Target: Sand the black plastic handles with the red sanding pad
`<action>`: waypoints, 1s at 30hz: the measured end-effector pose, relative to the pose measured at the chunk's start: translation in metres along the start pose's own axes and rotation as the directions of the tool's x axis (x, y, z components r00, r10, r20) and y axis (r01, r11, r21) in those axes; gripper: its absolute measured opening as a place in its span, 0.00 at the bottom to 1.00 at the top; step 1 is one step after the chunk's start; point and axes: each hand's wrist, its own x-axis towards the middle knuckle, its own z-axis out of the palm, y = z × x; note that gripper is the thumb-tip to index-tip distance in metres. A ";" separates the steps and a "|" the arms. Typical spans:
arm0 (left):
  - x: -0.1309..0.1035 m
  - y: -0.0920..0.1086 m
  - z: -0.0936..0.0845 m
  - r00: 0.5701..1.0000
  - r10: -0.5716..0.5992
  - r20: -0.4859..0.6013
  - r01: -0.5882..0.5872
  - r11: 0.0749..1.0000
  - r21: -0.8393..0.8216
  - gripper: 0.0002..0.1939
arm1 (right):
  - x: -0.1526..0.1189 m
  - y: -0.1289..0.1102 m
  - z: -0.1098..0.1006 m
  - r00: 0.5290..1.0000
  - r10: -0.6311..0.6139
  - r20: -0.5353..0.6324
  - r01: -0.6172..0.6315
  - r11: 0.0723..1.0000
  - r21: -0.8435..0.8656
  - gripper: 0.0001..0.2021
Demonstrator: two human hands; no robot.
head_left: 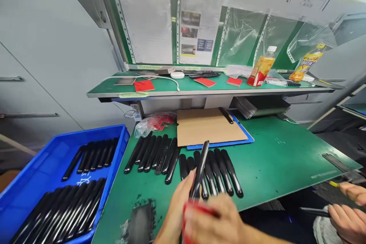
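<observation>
My left hand (177,204) grips a glossy black handle-shaped piece (202,162), which tilts upward with its far end pointing away from me. In my right hand (219,219), blurred by motion, is a red pad (189,215) held against the near part of that piece. The lower end of the piece is hidden behind pad and fingers. Just beyond my hands lie several similar black pieces (221,169) in a row. Another row of black pieces (147,152) rests to the left. A dark flat block (140,223) with black residue around it sits near the front edge.
At left, a blue bin (47,173) holds many black pieces. Cardboard (206,124) lies over a blue sheet, beside a bag with red bits (158,122). Above runs a shelf (126,90) with red squares (144,85) and bottles (261,66). Another person's hands (344,213) are at right.
</observation>
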 end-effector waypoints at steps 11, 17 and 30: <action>-0.036 0.020 -0.031 0.931 0.107 0.348 -0.075 0.992 -0.104 0.24 | 0.020 0.023 -0.025 0.789 0.599 0.140 -0.559 0.605 0.567 0.33; 0.004 0.029 -0.034 0.984 0.057 0.167 -0.068 0.996 0.061 0.30 | 0.008 -0.003 0.004 0.684 0.660 0.311 -0.479 0.085 0.874 0.28; -0.010 0.025 -0.049 0.988 0.127 0.090 -0.118 0.988 -0.098 0.31 | 0.006 -0.023 0.040 0.858 -0.445 0.257 0.506 0.820 -0.269 0.23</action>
